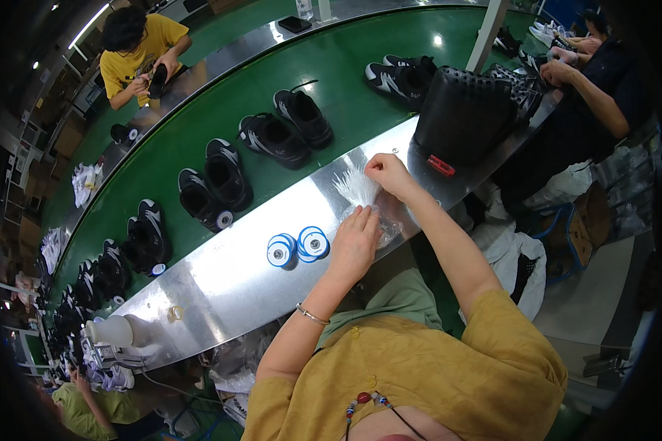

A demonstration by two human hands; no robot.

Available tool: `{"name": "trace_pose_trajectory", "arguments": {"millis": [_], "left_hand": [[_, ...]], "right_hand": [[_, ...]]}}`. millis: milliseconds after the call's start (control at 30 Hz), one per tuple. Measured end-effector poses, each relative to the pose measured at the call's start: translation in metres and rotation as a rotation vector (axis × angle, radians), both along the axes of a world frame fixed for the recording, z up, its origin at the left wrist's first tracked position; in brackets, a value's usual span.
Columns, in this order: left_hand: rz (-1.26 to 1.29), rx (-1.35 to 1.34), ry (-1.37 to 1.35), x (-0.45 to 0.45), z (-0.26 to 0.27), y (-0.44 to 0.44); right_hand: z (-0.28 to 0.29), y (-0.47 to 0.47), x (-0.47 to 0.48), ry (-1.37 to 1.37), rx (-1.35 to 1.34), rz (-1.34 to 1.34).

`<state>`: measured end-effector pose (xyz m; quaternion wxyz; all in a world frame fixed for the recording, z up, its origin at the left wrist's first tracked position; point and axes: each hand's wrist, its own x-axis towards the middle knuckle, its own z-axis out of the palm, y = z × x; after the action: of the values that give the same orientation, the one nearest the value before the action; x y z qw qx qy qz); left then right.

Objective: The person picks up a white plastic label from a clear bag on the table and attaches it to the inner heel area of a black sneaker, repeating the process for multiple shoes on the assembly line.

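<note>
A fanned bundle of thin white plastic strands [357, 186] lies on the metal ledge, its lower end in a clear plastic bag [387, 229]. My left hand [357, 240] lies with its fingers together over the bundle's lower part and holds it. At the upper right tips of the strands, my right hand [389, 172] pinches with thumb and forefinger; how many strands are between them is hidden. Left of my left hand are two small stacks of round white tags with blue rims, one stack [279, 251] beside the other [313, 243].
Pairs of black-and-white sneakers [276, 138] stand along the green conveyor belt [198, 121]. A black basket [458, 110] and a red cutter-like tool [440, 166] are at the right. A roll of yellowish tape [175, 313] lies left. Co-workers handle shoes at the upper left [143, 60] and right [596, 88].
</note>
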<state>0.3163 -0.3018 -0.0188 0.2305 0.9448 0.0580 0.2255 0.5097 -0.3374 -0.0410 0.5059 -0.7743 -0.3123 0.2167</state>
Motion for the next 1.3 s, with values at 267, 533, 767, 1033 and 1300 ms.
{"name": "trace_pose_trajectory", "arguments": {"millis": [267,533,767,1033,1300], "left_hand": [[0.014,-0.019,0.022,0.002,-0.010,-0.005],[0.015,-0.041,0.004,0.001,-0.004,-0.003],[0.321,-0.002,0.043,-0.035,0.014,0.028],[0.377,0.076,0.234,-0.051,0.015,0.044],[0.423,-0.564,0.060,-0.050,0.018,0.053]], "right_hand": [[0.016,-0.002,0.044,0.420,0.264,-0.144],[0.078,0.001,0.030,0.482,0.638,-0.139],[0.088,-0.014,0.005,0.407,0.551,0.024],[0.070,-0.003,-0.035,0.558,0.319,0.123],[0.075,-0.007,-0.074,0.308,0.070,0.452]]}}
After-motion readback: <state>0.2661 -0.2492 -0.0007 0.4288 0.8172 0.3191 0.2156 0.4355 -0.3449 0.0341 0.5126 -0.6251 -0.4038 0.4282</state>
